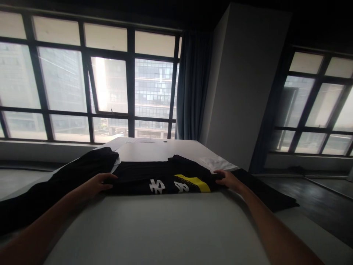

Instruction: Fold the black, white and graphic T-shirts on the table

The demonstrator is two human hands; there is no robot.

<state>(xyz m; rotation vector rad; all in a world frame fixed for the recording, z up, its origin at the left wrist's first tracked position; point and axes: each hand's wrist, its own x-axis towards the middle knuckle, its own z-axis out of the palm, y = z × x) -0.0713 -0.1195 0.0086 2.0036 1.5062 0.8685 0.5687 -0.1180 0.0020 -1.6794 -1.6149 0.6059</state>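
A black T-shirt (143, 171) with white lettering and a yellow stripe lies folded lengthwise across the white table (165, 228). My left hand (104, 182) pinches its left end between thumb and fingers. At the opposite end my right hand (227, 180) grips the cloth the same way. The lettering faces up, close to the fold's near edge. A small part of the cloth stands up at the far edge, right of the middle.
Dark clothing (82, 165) lies along the table's left side, and another folded black garment (264, 189) is at the right. Behind my right hand is a clear plastic bag (216, 162). Windows, a blue curtain (193, 84) and a pillar (242, 84) stand beyond.
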